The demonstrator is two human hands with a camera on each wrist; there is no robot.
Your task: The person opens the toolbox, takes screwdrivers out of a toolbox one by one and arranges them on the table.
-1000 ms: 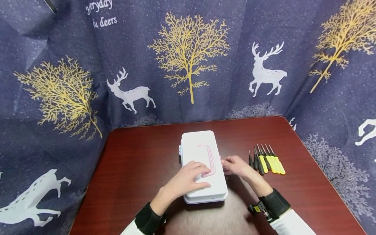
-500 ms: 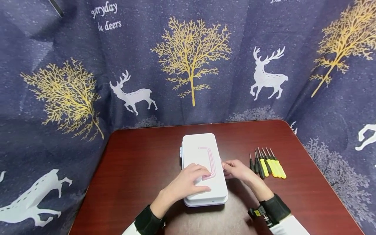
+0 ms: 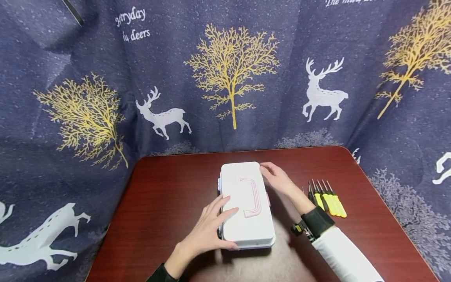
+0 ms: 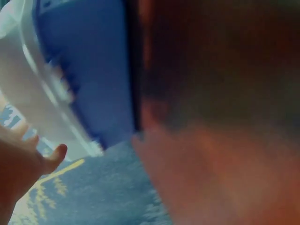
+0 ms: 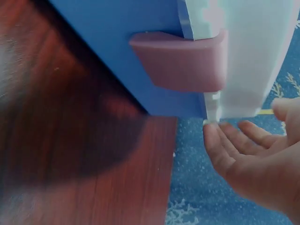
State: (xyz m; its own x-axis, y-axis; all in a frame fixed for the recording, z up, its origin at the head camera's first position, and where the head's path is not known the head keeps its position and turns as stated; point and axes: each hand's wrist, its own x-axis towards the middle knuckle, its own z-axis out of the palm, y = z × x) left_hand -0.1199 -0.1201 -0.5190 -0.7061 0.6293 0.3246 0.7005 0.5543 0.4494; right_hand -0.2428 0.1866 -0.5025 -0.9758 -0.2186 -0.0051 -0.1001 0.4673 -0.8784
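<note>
A plastic storage box lies on the table, its white lid (image 3: 243, 229) on top and its blue body (image 4: 89, 70) below. A pink carrying handle (image 3: 256, 196) lies flat on the lid. My left hand (image 3: 204, 231) spreads its fingers over the lid's left edge, thumb at the near left corner. At the far right corner my right hand (image 3: 278, 180) has its fingertips at the lid's rim. In the right wrist view a pink latch (image 5: 187, 65) spans lid and body, and the right fingers (image 5: 215, 140) are loosely bent at the rim beyond it.
Several screwdrivers (image 3: 327, 201) with yellow or black handles lie in a row right of the right forearm. The dark red wooden table (image 3: 169, 188) extends to a patterned blue curtain (image 3: 211, 137) behind its far edge.
My left hand has slid from the handle to the lid's left side, fingers spreading. My right hand has left the latch and moved up to the far right corner.
</note>
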